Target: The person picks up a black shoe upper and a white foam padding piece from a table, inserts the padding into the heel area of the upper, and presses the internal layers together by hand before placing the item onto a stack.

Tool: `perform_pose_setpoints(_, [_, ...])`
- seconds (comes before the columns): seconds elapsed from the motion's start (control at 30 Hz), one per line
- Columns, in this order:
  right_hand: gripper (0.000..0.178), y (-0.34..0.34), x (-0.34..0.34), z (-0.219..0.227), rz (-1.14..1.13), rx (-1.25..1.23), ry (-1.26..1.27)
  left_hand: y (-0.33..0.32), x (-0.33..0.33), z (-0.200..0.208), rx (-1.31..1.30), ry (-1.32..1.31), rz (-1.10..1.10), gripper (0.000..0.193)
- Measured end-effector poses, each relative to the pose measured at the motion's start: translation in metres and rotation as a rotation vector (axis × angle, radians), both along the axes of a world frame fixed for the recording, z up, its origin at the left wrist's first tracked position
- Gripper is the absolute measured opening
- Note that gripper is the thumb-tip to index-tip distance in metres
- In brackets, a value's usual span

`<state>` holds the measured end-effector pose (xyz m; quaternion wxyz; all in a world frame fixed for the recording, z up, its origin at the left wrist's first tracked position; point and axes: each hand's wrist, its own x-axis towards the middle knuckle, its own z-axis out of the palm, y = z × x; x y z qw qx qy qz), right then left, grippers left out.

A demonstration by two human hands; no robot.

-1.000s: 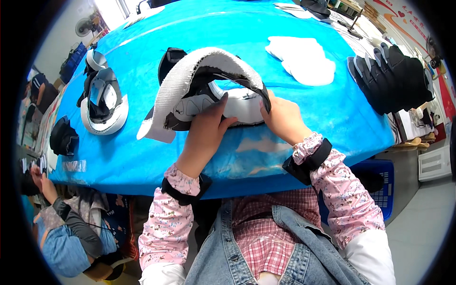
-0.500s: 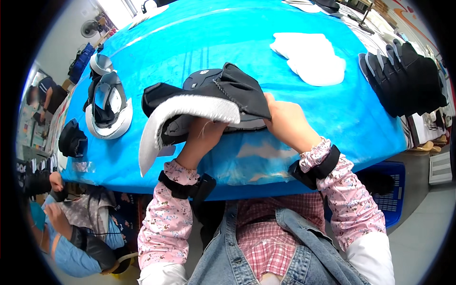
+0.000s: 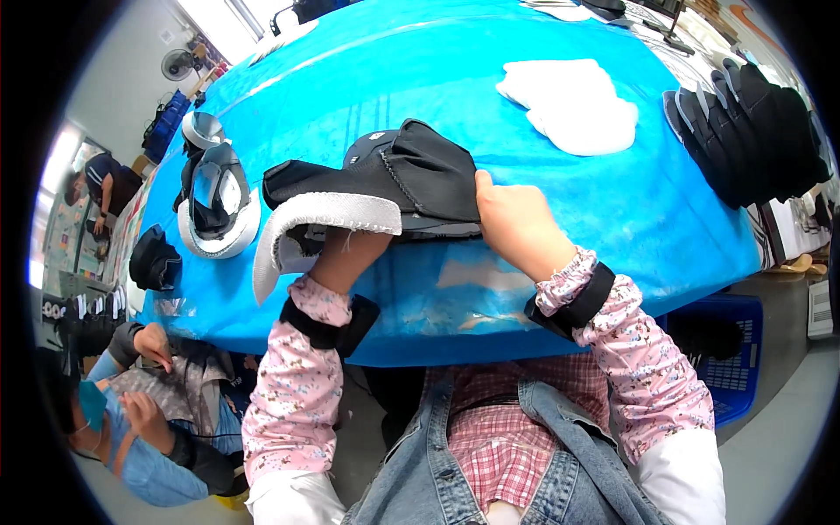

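Note:
A black fabric shoe upper [image 3: 433, 175] is in front of me over the near part of the blue-covered table. A zigzag seam crosses its black side. Its pale, stiff sole lining [image 3: 350, 208] is stitched along the edge and curves down at the left. My right hand [image 3: 521, 223] pinches the upper's right end, thumb on top. From below, my left hand [image 3: 348, 256] reaches under the lining and into the upper, so its fingers are hidden. Loose white threads hang near the left wrist.
White flat sole-shaped pieces [image 3: 582, 109] lie further back on the blue table cover [image 3: 420, 52]. Black uppers [image 3: 748, 140] stand stacked at the right edge. More stitched uppers [image 3: 234, 241] and a black piece [image 3: 155, 260] sit at the left. A blue basket [image 3: 735, 385] is below right; a co-worker [image 3: 149, 437] sits at lower left.
The upper and both hands have shifted slightly left, and the pale lining has swung up and turned. The co-worker's hands at lower left have moved. My view has shifted a little.

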<state>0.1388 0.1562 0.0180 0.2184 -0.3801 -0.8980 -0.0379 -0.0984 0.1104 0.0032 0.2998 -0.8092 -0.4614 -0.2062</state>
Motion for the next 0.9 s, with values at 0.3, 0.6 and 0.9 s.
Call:
perform_pose_setpoints(0.3, [0.032,-0.003,-0.009,0.004,-0.027,-0.043,0.038,0.004,-0.043,-0.009,-0.578,-0.318,-0.013,0.062])
perform_pose_setpoints(0.6, [0.036,-0.006,-0.028,0.025,0.042,0.115,-0.161,0.042,-0.018,0.017,-0.939,-0.434,-0.01,0.058])
perform_pose_setpoints(0.9, [0.026,0.004,-0.02,0.016,-0.034,0.036,-0.185,-0.011,0.051,0.029,-0.698,-0.291,0.047,0.038])
